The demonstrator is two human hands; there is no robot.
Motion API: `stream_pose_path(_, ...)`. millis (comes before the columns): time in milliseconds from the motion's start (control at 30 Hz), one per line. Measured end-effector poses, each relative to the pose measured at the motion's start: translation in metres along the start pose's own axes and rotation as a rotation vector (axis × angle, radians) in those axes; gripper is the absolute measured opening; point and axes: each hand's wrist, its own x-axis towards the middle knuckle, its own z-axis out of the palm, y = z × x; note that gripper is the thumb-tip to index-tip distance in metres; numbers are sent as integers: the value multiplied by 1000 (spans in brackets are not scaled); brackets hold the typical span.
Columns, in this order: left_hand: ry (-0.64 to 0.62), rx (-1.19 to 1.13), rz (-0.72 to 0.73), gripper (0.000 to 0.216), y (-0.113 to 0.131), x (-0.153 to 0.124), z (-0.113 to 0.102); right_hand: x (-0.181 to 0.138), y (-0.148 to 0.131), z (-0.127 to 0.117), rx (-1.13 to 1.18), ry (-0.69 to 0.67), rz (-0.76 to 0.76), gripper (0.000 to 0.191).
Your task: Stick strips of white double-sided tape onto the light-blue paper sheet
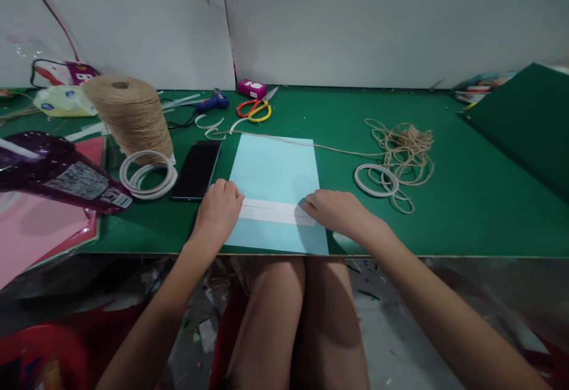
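A light blue sheet of paper (pixel 275 176) lies on the green table (pixel 444 212) near its front edge. Two white tape strips (pixel 273 211) run across the sheet. My left hand (pixel 217 209) rests on the left ends of the strips with its fingers curled down. My right hand (pixel 338 212) presses the right ends, fingers also curled and close together. A black phone (pixel 196 169) lies just left of the sheet.
A big spool of jute twine (pixel 131 114) stands at the left over white tape rolls (pixel 146 175). Loose twine (pixel 404 147) and another tape roll (pixel 376 179) lie at the right. Scissors (pixel 254 109), a glue gun (pixel 213 102) and pink sheets (pixel 40 224) are also there.
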Motion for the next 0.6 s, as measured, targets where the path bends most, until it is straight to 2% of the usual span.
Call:
stream_pose_path(200,-33,66,-97,17,6,-4,-5,0,-3,-6,-20,-66,42,40)
stream_pose_path(333,59,143,-108,27,2,-6,-3,-4,3,-3,-42,-15,103,42)
stream_pose_path(400,117,143,-53,26,1,-7,0,-7,1,1,-53,81,113,36)
stream_pose_path(467,159,142,43,19,3,-9,5,-10,-8,8,-62,234,76,30)
stream_pose_path(533,187,132,153,23,6,-12,9,-12,-21,19,-42,401,-64,29)
stream_pose_path(600,217,92,255,28,9,-17,13,-12,-35,32,6,515,-286,38)
